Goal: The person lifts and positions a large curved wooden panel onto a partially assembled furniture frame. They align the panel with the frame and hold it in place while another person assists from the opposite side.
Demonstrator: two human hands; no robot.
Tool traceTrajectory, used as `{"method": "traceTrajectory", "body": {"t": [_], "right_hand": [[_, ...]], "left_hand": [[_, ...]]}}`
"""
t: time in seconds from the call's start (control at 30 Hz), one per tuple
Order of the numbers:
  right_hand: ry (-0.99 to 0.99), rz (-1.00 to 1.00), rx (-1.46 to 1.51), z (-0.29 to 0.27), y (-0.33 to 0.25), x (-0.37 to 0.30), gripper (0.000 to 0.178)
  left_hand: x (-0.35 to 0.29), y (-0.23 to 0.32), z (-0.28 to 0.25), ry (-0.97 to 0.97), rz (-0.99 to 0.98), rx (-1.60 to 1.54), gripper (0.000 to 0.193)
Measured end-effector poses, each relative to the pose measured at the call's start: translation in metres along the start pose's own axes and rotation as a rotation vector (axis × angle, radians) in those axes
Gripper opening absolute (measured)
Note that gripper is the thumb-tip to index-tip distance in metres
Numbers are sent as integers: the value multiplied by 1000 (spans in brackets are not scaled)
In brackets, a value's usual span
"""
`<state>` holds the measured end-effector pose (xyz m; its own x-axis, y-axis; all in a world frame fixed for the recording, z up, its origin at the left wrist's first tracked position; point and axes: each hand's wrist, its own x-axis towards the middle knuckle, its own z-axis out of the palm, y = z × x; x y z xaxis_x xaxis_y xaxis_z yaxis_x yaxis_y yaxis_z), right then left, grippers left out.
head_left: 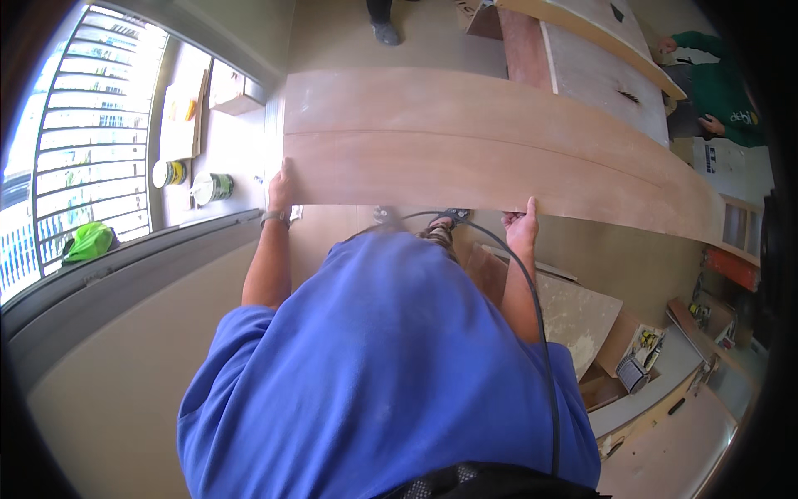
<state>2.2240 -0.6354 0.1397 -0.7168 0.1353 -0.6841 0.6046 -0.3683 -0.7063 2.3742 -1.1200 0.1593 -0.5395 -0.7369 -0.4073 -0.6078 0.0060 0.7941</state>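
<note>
A long, reddish-brown wooden panel [465,166] stretches across in front of me, with a thin dark line running along its length. My left hand [281,188] is closed on its left end, near the close corner. On the near long edge, my right hand [521,223] grips the panel with the thumb up at the edge and the other fingers partly hidden beneath. The panel's far right part reaches well beyond my right hand. A black cable [532,291] passes close to my right forearm.
Left, paint cans [214,188] stand on a ledge by a barred window [96,116]; a green bag [90,241] lies there. A co-worker in a green top [723,91] is at the far right beside stacked boards [603,66]. Another person's foot [386,33] shows ahead. Right, a toolbox [640,358] holds tools.
</note>
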Motion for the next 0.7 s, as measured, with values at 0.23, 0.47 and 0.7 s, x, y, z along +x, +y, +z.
{"method": "traceTrajectory", "body": {"t": [0.23,0.47,0.7], "right_hand": [[16,15,6,-1,3,-2,44],[9,24,4,-3,3,2,45],[18,27,11,1,2,-1,44]], "left_hand": [[-3,3,4,61,-52,-100,59],[10,-8,2,4,-86,-62,66],[14,-16,4,69,-62,-78,59]]}}
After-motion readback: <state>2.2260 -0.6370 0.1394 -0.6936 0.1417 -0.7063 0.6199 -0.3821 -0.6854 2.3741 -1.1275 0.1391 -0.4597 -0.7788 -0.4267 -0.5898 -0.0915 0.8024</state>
